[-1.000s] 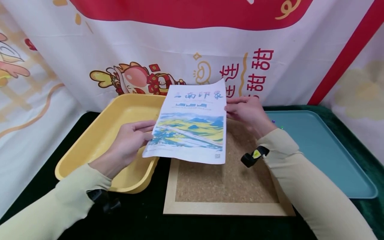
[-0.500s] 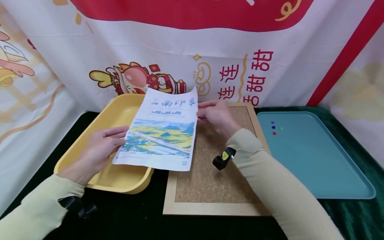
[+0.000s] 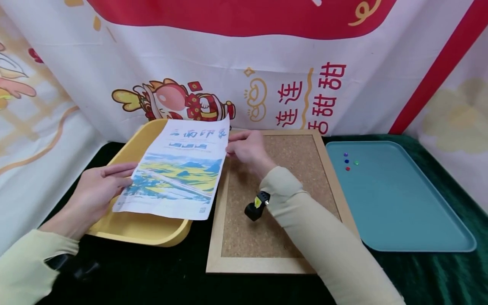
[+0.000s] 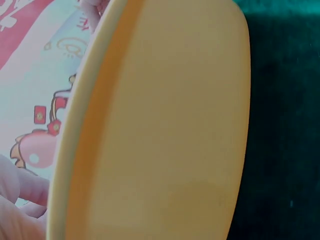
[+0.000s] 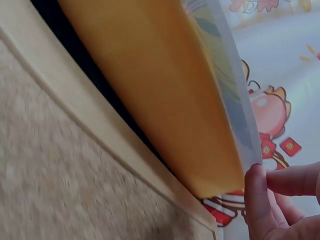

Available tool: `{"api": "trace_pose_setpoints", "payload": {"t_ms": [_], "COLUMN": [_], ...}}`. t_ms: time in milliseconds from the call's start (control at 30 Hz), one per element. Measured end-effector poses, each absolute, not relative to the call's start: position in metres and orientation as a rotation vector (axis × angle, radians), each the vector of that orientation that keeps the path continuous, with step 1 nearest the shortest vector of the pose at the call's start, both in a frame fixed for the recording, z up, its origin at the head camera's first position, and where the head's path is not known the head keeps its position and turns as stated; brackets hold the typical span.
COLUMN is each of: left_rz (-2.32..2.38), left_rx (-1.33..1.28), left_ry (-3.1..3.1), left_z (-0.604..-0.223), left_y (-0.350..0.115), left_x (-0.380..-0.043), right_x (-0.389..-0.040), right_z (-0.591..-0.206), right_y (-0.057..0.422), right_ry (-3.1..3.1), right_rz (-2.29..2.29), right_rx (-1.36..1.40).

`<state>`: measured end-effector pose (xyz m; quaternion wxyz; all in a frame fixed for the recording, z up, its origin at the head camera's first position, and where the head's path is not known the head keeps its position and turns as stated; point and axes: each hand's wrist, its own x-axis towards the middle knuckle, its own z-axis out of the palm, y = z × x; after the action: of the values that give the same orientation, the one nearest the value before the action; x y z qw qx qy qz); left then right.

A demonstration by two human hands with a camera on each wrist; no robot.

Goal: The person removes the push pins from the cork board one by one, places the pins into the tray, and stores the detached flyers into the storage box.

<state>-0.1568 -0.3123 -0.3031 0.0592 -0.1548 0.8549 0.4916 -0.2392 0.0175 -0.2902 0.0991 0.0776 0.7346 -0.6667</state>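
A printed paper sheet (image 3: 175,169) with a blue and yellow landscape and blue lettering is held above the yellow tray (image 3: 152,237). My left hand (image 3: 93,195) pinches its left edge. At the upper right edge, my right hand (image 3: 249,150) pinches the paper between thumb and fingers; the right wrist view shows the fingertips (image 5: 256,182) right at the sheet's edge. The sheet hides much of the tray. In the left wrist view the inside of the tray (image 4: 170,110) fills the middle, with part of my left hand (image 4: 22,205) at the lower left.
A wood-framed cork board (image 3: 267,228) lies in the middle, beneath my right forearm. To its right is a blue-green tray (image 3: 411,203) holding several small coloured push pins (image 3: 347,161). Dark green cloth (image 3: 152,275) covers the table, and a printed white curtain (image 3: 244,59) hangs behind.
Both hands have carried the paper sheet leftward, from over the cork board to over the yellow tray, lowering it slightly. The board and the push pins are now more exposed.
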Motion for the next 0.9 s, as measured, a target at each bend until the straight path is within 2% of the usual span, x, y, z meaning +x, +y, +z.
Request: {"api": "trace_pose_setpoints", "payload": {"t_ms": [500, 900], "left_rz": [1.47, 1.301], "left_rx": [-0.488, -0.494], "left_ry": [2.601, 2.683], "left_z": [-0.298, -0.304], "left_y": [-0.345, -0.344], "left_x": [-0.147, -0.145], "right_x": [-0.234, -0.22], "right_z": [-0.288, -0.284], "right_y": [-0.021, -0.041], "right_ry": [2.296, 2.742], "right_rz": [-1.927, -1.489], "right_rx": [0.228, 0.027]}}
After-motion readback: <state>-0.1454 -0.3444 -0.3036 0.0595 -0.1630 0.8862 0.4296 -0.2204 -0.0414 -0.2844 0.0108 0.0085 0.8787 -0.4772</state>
